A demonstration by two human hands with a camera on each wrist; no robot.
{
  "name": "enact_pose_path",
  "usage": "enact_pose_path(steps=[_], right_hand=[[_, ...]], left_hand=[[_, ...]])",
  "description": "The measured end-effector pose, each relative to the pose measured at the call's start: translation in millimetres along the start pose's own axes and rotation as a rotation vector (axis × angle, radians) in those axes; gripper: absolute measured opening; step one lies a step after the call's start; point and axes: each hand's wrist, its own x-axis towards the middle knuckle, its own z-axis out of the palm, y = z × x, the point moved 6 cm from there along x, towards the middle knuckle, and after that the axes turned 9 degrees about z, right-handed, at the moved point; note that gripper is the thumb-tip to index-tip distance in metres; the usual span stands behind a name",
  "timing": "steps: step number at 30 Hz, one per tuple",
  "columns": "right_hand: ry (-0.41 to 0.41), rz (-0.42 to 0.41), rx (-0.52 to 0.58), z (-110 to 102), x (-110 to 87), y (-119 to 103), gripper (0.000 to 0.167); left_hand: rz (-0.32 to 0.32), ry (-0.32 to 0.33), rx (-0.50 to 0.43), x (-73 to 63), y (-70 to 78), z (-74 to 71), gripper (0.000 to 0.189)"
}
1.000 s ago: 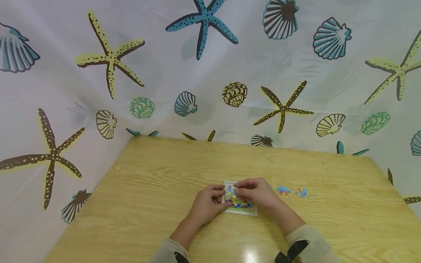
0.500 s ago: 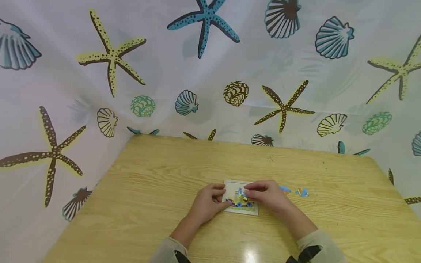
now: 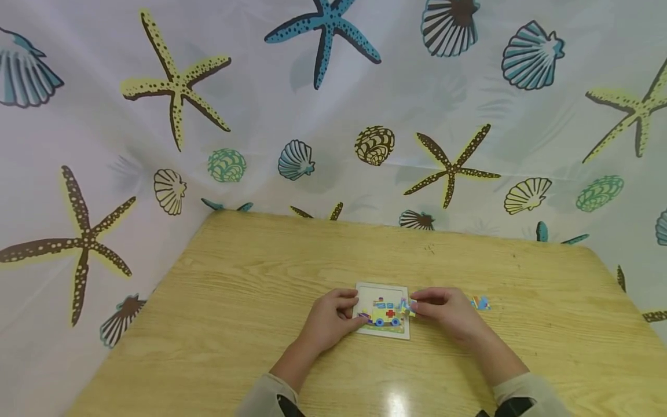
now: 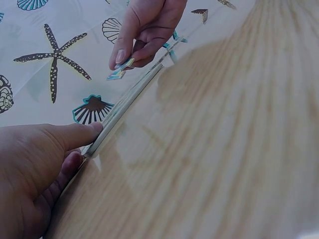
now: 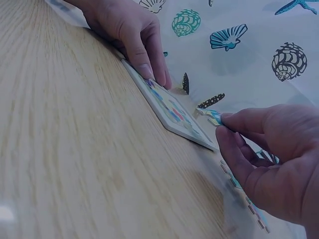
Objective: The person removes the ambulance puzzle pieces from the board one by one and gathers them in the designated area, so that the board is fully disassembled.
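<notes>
A jigsaw puzzle board [image 3: 369,293] with a pale rim lies on the table, showing a yellow ambulance with a red cross and blue wheels in its lower part. My left hand [image 3: 329,321] holds its left side, the thumb on top at the lower left and the fingers bent along the edge. Just above the board's right rim, my right hand [image 3: 449,313] pinches a small puzzle piece [image 5: 213,117] in blue and yellow between thumb and fingertips. In the left wrist view this piece [image 4: 118,74] is tilted and off the board.
More loose puzzle pieces [image 3: 481,303] lie on the wooden table [image 3: 250,278] right of the board, partly behind my right hand. A white cloth [image 3: 339,174] with starfish and shells hangs along the table's back and sides.
My right hand has moved right with the puzzle piece, from over the board's middle to its right rim, uncovering the ambulance. The left hand stays at the board's left side.
</notes>
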Motion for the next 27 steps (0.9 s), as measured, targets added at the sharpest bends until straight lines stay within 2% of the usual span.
enact_pose_path(steps=[13, 16, 22, 27], right_hand=[[0.04, 0.034, -0.028, -18, -8.3, 7, 0.033], [0.106, 0.029, -0.117, -21, -8.6, 6, 0.03], [0.299, -0.041, -0.416, -21, -13.6, 2, 0.019], [0.404, -0.098, -0.514, -17, -19.6, -4, 0.013]], left_hand=[[-0.01, -0.005, -0.002, -0.2, -0.4, 0.4, 0.046], [-0.013, -0.002, 0.002, 1.0, -0.9, -0.2, 0.047], [-0.013, 0.001, 0.001, 1.6, -2.3, 1.2, 0.049], [-0.004, 0.002, 0.007, 1.3, -1.5, 0.9, 0.049]])
